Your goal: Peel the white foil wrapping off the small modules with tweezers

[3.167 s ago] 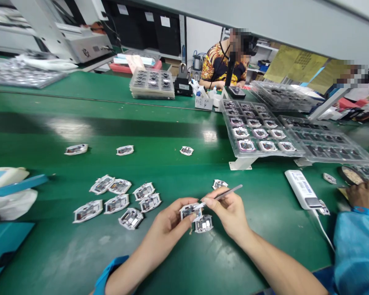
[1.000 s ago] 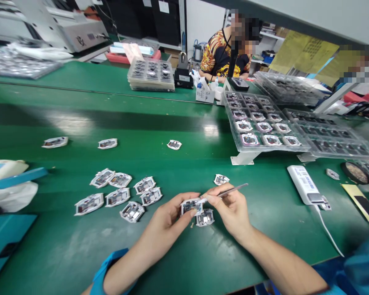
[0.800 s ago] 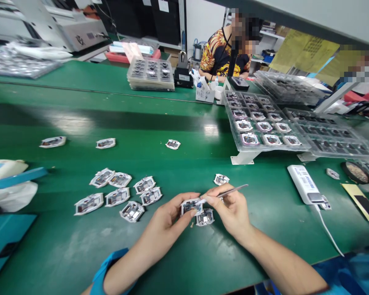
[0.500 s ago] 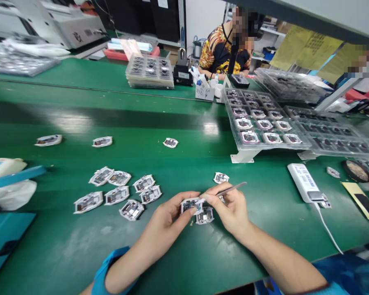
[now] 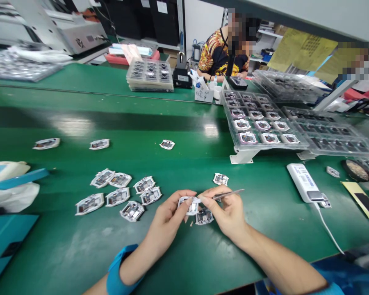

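Note:
My left hand point(image 5: 169, 217) is closed on a small white-framed watch-like housing point(image 5: 193, 208) with electronic parts inside, thumb on top. Closed around slim metal tweezers point(image 5: 233, 192), my right hand point(image 5: 229, 209) has its fingertips at the right edge of that housing. The tweezers' tips are hidden by the fingers. Just below, a second housing point(image 5: 204, 217) lies on the green table. Another housing point(image 5: 220, 179) rests beyond my right hand. Several similar housings point(image 5: 132, 210) lie in a group left of my left hand.
Single housings, one of them here point(image 5: 167, 144), are spaced along the back. A clear compartment tray point(image 5: 240, 143) holding several housings stands raised at the right. Beside it are a white device point(image 5: 304, 182) with a cable and a yellow-black strip point(image 5: 359, 201). A person point(image 5: 223, 53) sits opposite.
My left thumb has moved up across the face of the housing, and both hands have shifted slightly left. The tweezers lie at a slightly flatter angle. Both grips are kept.

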Action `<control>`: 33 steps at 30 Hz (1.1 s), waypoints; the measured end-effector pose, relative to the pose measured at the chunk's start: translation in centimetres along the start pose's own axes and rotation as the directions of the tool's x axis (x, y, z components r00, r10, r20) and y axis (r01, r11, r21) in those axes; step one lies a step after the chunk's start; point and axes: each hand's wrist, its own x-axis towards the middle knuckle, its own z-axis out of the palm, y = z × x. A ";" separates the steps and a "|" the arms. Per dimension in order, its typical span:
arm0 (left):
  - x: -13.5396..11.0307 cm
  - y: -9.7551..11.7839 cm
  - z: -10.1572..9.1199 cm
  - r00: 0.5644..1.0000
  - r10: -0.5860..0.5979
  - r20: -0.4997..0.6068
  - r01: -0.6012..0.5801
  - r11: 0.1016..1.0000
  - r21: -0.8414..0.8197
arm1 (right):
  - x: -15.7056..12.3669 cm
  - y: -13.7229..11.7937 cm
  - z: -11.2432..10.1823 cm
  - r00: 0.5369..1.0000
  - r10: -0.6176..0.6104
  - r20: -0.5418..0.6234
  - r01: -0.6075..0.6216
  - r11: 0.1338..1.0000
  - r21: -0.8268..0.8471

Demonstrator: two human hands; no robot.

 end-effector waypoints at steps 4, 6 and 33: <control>0.1 0.0 0.1 1.000 0.014 -0.008 -0.013 1.000 0.013 | 0.0 -0.4 0.0 0.997 -0.071 0.024 0.073 0.995 -0.071; 0.1 0.1 0.1 1.000 0.002 -0.007 -0.002 1.000 0.009 | 0.0 -0.5 -0.1 0.996 -0.080 0.026 0.082 0.992 -0.099; -0.5 0.2 -0.2 0.984 -0.170 0.058 0.179 0.952 -0.247 | 0.8 0.1 -0.4 0.997 -0.061 -0.037 0.061 0.998 -0.006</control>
